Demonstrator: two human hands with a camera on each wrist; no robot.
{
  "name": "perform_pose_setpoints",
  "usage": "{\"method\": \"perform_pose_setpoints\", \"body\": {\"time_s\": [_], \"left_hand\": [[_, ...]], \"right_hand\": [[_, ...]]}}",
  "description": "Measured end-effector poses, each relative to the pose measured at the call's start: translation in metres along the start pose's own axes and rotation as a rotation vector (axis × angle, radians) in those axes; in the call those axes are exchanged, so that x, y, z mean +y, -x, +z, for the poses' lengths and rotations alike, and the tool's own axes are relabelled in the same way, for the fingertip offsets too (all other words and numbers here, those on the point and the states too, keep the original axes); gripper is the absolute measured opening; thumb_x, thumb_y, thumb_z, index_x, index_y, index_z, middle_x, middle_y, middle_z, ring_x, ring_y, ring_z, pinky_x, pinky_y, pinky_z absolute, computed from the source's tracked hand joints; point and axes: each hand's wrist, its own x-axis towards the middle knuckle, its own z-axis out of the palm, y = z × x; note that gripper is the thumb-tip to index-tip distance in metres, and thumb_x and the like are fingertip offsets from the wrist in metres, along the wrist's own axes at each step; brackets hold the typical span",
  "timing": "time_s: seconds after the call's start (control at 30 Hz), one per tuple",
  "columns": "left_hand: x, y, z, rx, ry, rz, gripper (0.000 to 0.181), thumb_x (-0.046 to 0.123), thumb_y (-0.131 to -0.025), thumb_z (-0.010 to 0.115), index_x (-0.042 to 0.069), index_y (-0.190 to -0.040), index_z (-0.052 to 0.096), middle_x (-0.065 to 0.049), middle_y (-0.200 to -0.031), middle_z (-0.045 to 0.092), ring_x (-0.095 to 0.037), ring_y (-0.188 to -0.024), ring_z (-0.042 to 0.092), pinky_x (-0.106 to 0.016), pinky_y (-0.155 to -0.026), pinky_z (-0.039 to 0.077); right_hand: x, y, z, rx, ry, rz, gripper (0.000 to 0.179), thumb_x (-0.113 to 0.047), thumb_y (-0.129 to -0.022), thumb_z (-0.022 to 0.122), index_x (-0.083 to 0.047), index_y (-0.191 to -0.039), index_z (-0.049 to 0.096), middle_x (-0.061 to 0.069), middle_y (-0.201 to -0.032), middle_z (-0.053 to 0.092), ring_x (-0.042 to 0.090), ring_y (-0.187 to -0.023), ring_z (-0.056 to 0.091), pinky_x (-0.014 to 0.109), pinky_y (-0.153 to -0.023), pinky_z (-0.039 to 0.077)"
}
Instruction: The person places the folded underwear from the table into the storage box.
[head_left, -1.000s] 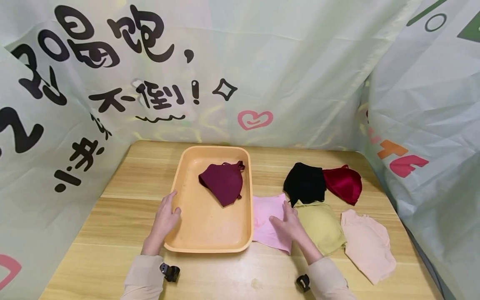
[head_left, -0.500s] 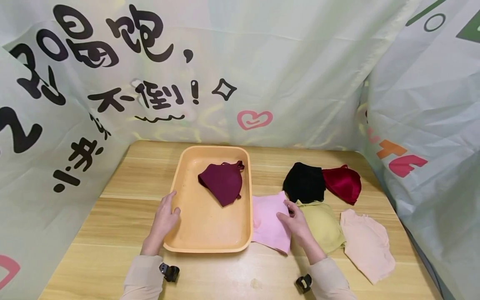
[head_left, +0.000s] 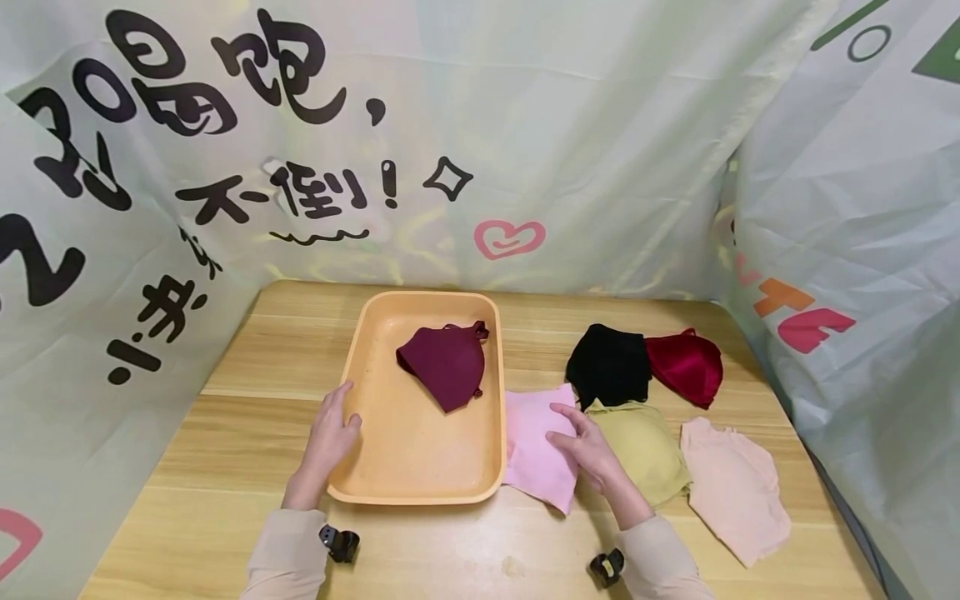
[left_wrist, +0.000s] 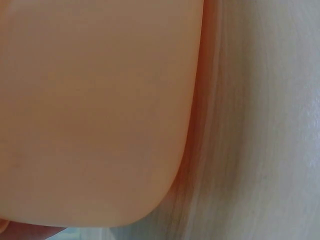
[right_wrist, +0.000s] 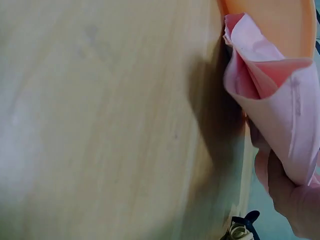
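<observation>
A peach-coloured plastic tray [head_left: 420, 467] stands on the table with a folded burgundy bra [head_left: 446, 362] inside it. My left hand [head_left: 327, 437] holds the tray's left rim, thumb over the inner side. In the left wrist view the tray wall [left_wrist: 100, 115] fills most of the picture. Just right of the tray is a folded pink garment [head_left: 528, 429], its left side against the tray. My right hand [head_left: 592, 454] grips its right side, with thumb and forefinger over the top. The right wrist view shows the pink fabric [right_wrist: 272, 110] raised and gaping in folds above the fingers.
Right of the pink garment lie a black folded garment [head_left: 611, 367], a shiny red bra [head_left: 686, 368], a yellow bra [head_left: 641, 454] and a pale peach garment [head_left: 735, 492]. Printed curtains [head_left: 600, 167] surround the wooden table [head_left: 420, 558] at the back and sides.
My right hand has closed in on the pink garment, whose right edge has shifted slightly left. The left hand and the tray have not moved.
</observation>
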Motion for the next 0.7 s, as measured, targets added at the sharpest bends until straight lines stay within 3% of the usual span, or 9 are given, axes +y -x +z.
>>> {"method": "perform_pose_setpoints", "body": {"time_s": [0.2, 0.4, 0.7], "left_hand": [[0.000, 0.001, 0.000, 0.015, -0.009, 0.009, 0.057, 0.001, -0.087, 0.045, -0.008, -0.138, 0.023, -0.032, -0.140, 0.024, -0.049, -0.126, 0.026, -0.060, -0.101, 0.028], [0.000, 0.001, 0.000, 0.010, -0.001, 0.011, 0.056, 0.001, -0.087, 0.045, -0.008, -0.138, 0.023, -0.032, -0.140, 0.024, -0.049, -0.126, 0.026, -0.060, -0.101, 0.028], [0.000, 0.000, 0.000, 0.012, -0.002, 0.025, 0.056, 0.001, -0.087, 0.044, -0.009, -0.138, 0.023, -0.033, -0.139, 0.024, -0.051, -0.125, 0.026, -0.061, -0.100, 0.029]], "right_hand": [[-0.010, 0.005, 0.000, 0.011, 0.041, -0.047, 0.055, 0.007, -0.081, 0.053, 0.004, -0.134, 0.037, 0.021, -0.137, 0.036, 0.025, -0.115, 0.038, 0.010, -0.081, 0.039], [-0.025, 0.009, -0.005, 0.057, 0.038, -0.065, 0.057, 0.006, -0.082, 0.053, 0.002, -0.136, 0.035, 0.020, -0.135, 0.036, 0.019, -0.110, 0.039, 0.009, -0.079, 0.040], [-0.035, 0.014, -0.011, 0.119, -0.149, -0.084, 0.060, 0.010, -0.082, 0.049, 0.001, -0.138, 0.030, 0.013, -0.133, 0.032, 0.006, -0.099, 0.044, 0.012, -0.078, 0.046]]}}
